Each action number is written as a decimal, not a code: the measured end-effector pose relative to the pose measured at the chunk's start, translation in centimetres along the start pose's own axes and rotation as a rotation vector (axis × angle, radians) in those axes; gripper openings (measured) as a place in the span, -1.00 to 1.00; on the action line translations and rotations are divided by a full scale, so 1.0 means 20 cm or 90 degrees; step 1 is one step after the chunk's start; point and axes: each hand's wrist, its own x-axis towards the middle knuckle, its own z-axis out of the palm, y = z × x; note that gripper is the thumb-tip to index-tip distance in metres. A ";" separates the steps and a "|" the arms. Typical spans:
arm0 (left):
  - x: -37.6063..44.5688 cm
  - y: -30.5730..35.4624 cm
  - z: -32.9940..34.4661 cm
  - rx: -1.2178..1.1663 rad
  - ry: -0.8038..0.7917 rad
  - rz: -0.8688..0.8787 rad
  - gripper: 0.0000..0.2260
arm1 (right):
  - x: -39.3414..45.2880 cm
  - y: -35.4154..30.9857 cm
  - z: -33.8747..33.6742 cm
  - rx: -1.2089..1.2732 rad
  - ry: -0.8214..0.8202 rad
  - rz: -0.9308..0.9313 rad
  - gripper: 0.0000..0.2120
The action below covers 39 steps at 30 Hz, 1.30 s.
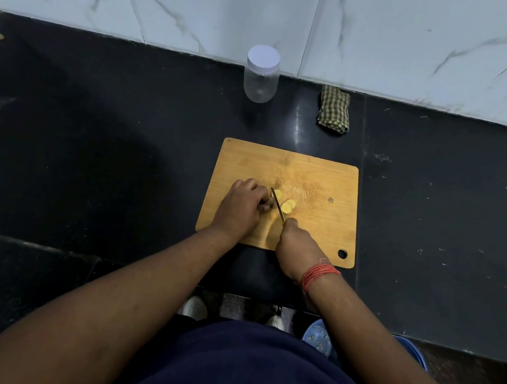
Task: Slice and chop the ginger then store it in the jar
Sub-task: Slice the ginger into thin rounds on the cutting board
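Note:
A wooden cutting board [319, 180] lies on the black counter. My left hand [241, 206] has its fingers curled over a piece of ginger, which is mostly hidden under them. My right hand [295, 247] grips the handle of a knife [277, 203]; the blade stands edge-down right beside my left fingertips. Several pale yellow ginger slices [286, 206] lie on the board just right of the blade. A clear plastic jar [261, 74] with its white lid on stands upright at the back, by the wall.
A folded green checked cloth [334, 109] lies right of the jar, against the marble wall. The black counter [94, 144] stretches wide on both sides of the board. Below its front edge are my shoes and a blue tub [318, 339] on the floor.

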 end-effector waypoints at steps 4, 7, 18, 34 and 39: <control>0.00 0.00 0.00 -0.005 0.000 0.000 -0.96 | 0.01 0.00 0.00 -0.010 -0.005 -0.004 -0.70; -0.01 -0.01 0.00 0.013 0.001 0.015 -0.97 | 0.02 0.00 0.01 -0.013 -0.013 0.004 -0.70; -0.03 0.00 -0.01 0.047 0.033 0.057 -0.94 | 0.06 -0.03 -0.01 -0.068 -0.060 0.011 -0.61; -0.04 0.02 0.01 0.059 0.038 -0.008 -0.91 | 0.06 0.05 0.02 -0.046 -0.090 -0.018 -0.63; -0.05 0.03 0.01 0.050 0.044 -0.019 -0.90 | -0.07 0.18 0.06 -0.018 -0.090 -0.042 -0.67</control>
